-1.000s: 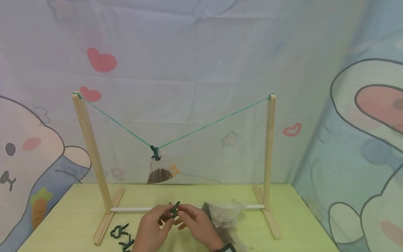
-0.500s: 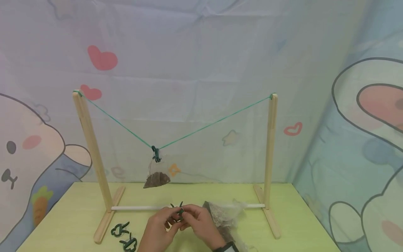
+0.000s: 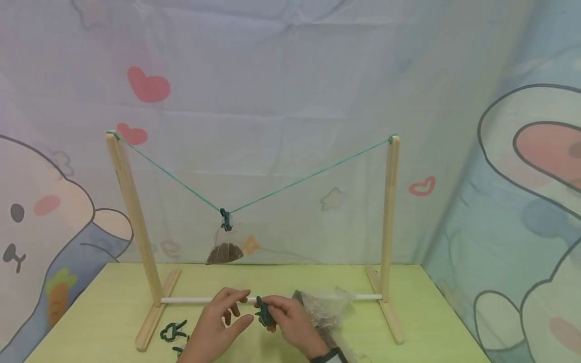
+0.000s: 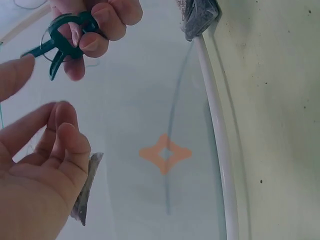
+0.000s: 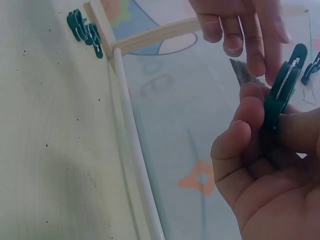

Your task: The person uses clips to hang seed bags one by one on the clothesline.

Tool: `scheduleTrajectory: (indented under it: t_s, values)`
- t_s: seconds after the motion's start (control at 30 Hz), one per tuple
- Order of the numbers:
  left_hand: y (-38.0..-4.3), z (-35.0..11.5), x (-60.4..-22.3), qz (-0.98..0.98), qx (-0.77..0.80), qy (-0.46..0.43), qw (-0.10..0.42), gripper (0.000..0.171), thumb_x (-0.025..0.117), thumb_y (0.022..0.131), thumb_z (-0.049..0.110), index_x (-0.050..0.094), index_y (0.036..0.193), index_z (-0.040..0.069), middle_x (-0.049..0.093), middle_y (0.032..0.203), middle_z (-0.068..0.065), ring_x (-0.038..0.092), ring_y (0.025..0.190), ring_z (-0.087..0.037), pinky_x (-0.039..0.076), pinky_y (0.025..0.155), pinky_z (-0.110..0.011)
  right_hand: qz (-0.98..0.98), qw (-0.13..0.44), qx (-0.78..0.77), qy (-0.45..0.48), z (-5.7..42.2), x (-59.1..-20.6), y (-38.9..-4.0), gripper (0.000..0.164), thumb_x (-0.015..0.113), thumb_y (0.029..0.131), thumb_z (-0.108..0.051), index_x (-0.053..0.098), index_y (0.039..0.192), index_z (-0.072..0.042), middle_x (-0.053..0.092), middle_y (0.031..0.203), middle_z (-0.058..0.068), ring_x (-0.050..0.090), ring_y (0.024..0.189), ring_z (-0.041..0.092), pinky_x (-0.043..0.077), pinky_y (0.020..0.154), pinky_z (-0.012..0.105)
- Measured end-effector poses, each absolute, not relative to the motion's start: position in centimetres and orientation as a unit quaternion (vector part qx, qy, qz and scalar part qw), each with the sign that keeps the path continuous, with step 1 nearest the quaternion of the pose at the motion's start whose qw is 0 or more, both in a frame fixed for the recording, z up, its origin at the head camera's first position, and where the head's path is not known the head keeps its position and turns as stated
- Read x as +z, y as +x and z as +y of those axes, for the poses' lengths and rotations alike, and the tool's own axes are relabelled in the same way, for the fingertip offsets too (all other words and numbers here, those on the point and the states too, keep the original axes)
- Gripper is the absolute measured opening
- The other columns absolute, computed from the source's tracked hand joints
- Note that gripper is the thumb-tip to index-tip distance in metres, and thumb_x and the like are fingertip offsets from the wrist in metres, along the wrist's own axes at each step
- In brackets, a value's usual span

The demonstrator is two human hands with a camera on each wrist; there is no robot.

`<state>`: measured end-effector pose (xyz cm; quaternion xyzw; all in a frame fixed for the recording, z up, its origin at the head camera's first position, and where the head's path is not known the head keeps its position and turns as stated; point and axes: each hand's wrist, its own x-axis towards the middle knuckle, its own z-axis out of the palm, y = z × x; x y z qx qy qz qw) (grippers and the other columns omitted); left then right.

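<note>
Green clip (image 4: 61, 42) held in right grip (image 4: 110, 22), left grip (image 4: 40, 180) near it, white rod (image 4: 218, 115), orange star (image 4: 177, 154)

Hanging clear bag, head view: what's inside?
Dark brown material in the bottom of the clear bag. Its outer layer hides whatever lies deeper; the green spring clip covers part of the bag's top.

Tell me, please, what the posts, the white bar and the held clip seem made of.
Posts: likely unpainted wood, matte, from pale tan colour and faint streaks. White bar: smooth and plain, perhaps plastic or painted metal. Held clip: probably plastic, evenly green with rounded ends.
</note>
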<state>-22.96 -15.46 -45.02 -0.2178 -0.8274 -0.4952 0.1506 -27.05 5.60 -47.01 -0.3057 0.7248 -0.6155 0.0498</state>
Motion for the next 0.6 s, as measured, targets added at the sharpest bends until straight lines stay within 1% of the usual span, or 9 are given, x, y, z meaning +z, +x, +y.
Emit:
scheduleTrajectory:
  t_s: [0.1,0.23,0.33,0.43,0.53,0.6]
  values:
    - [-23.1,-15.71,-45.17,-0.821,-0.497,-0.246,0.135,0.039,0.075,0.097,0.02,0.068,0.133,0.008,0.063,0.114,-0.007,0.054,0.081,-0.01,0.048,0.064,-0.023,0.721,0.053,-0.613,-0.32,5.59,-46.93,-27.04,0.03,0.046,0.11,-0.005,0.067,0.126,0.009,0.068,0.097,0.026,0.056,0.068,0.004,0.051,0.065,0.021]
    - [-23.19,-15.69,-45.24,-0.816,-0.497,-0.265,0.132,0.04,0.075,0.096,0.022,0.069,0.131,0.007,0.063,0.114,-0.006,0.054,0.082,-0.011,0.047,0.063,-0.023,0.719,0.056,-0.608,-0.333,5.49,-47.02,-27.08,0.03,0.047,0.109,-0.004,0.066,0.128,0.01,0.069,0.1,0.026,0.056,0.069,0.004,0.051,0.065,0.021]
    - [-23.22,-15.6,-45.31,-0.812,-0.5,-0.27,0.135,0.039,0.076,0.094,0.022,0.069,0.129,0.005,0.064,0.112,-0.005,0.054,0.081,-0.011,0.047,0.062,-0.024,0.722,0.062,-0.605,-0.328,5.42,-47.08,-27.05,0.03,0.048,0.109,-0.004,0.066,0.13,0.009,0.069,0.098,0.023,0.056,0.068,0.004,0.051,0.065,0.021]
    - [-23.22,-15.51,-45.38,-0.81,-0.505,-0.264,0.137,0.036,0.077,0.093,0.022,0.07,0.125,0.006,0.065,0.109,-0.005,0.055,0.08,-0.01,0.047,0.061,-0.024,0.73,0.063,-0.602,-0.318,5.34,-47.05,-26.92,0.03,0.049,0.109,-0.005,0.066,0.13,0.007,0.069,0.095,0.02,0.057,0.067,0.004,0.051,0.065,0.021]
    - [-23.15,-15.38,-45.38,-0.809,-0.511,-0.255,0.137,0.032,0.078,0.092,0.021,0.071,0.121,0.008,0.064,0.106,-0.004,0.054,0.08,-0.006,0.047,0.061,-0.023,0.734,0.062,-0.598,-0.316,5.25,-47.03,-26.87,0.03,0.05,0.109,-0.006,0.067,0.13,0.006,0.069,0.093,0.019,0.057,0.067,0.005,0.051,0.065,0.021]
    - [-23.07,-15.25,-45.31,-0.81,-0.511,-0.249,0.142,0.03,0.078,0.092,0.019,0.071,0.119,0.008,0.063,0.104,-0.002,0.055,0.08,-0.005,0.048,0.062,-0.024,0.736,0.058,-0.595,-0.317,5.26,-47.02,-26.91,0.03,0.05,0.109,-0.007,0.067,0.13,0.005,0.069,0.091,0.02,0.059,0.068,0.009,0.051,0.064,0.022]
